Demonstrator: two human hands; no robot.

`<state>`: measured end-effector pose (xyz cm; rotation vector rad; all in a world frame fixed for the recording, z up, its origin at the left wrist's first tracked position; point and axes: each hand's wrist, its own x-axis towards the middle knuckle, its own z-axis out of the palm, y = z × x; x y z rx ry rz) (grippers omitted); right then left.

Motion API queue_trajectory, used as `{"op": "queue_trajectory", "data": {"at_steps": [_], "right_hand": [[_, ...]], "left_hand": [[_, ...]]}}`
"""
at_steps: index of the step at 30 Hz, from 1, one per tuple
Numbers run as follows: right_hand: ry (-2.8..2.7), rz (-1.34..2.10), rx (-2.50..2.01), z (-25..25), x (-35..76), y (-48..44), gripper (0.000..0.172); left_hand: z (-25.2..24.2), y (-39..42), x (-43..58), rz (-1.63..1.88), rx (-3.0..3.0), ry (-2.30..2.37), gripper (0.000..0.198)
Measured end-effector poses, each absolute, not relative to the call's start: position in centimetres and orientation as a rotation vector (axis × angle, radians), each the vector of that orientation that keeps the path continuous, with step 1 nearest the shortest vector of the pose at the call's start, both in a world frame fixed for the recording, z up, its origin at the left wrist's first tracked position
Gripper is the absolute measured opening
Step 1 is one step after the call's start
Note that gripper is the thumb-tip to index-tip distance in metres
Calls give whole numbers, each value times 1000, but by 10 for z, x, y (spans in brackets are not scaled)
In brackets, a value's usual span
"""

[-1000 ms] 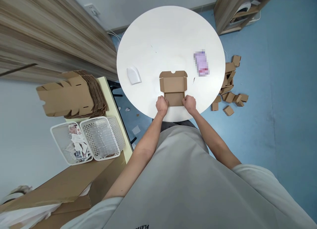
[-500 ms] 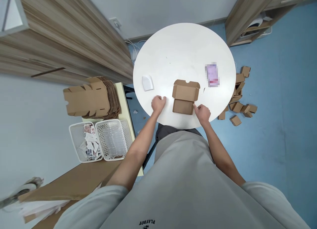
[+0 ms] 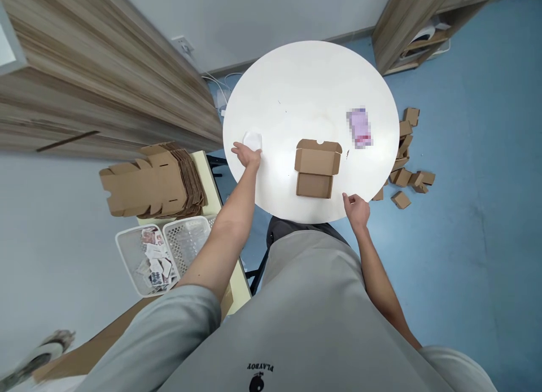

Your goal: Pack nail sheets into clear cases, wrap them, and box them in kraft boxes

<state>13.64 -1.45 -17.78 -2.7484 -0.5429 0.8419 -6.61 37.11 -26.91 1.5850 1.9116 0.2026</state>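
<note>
Left hand (image 3: 247,154) at sheet (image 3: 253,139) (perhaps paper)

1. We see a plain brown box (image 3: 318,161) on a white tabletop (image 3: 305,81)
2. We note a white object (image 3: 253,138), its kind unclear
3. We see a lilac packet (image 3: 359,125), pixelated, with a pinkish-red band low down
4. We wear a grey shirt (image 3: 313,301) with black lettering (image 3: 260,367)
5. We find streaky brown and beige wood grain on the cupboard (image 3: 105,42)
6. We see a blue floor (image 3: 466,211)
</note>
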Motion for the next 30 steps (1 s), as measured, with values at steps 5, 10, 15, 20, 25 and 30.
{"op": "queue_trajectory", "data": {"at_steps": [5, 10, 15, 20, 25, 30], "right_hand": [[-630, 836, -2666, -177, 136, -2, 52], [-838, 817, -2326, -176, 132, 29, 47], [-1051, 964, -1916, -182, 115, 60, 79], [-1131, 1253, -1681, -200, 104, 58, 73], [-983, 1122, -2047, -217, 125, 48, 47], [-867, 1041, -2299, -237, 143, 66, 42]], "left_hand": [[-259, 361, -88, 358, 1566, 1846, 51], [-238, 310, -125, 311, 1678, 1437, 57], [-217, 231, -139, 195, 1570, 1101, 70], [-210, 180, -114, 152, 1418, 954, 73], [-223, 169, -62, 119, 1392, 1014, 55], [-236, 171, -17, 11, 1607, 1260, 24]]}}
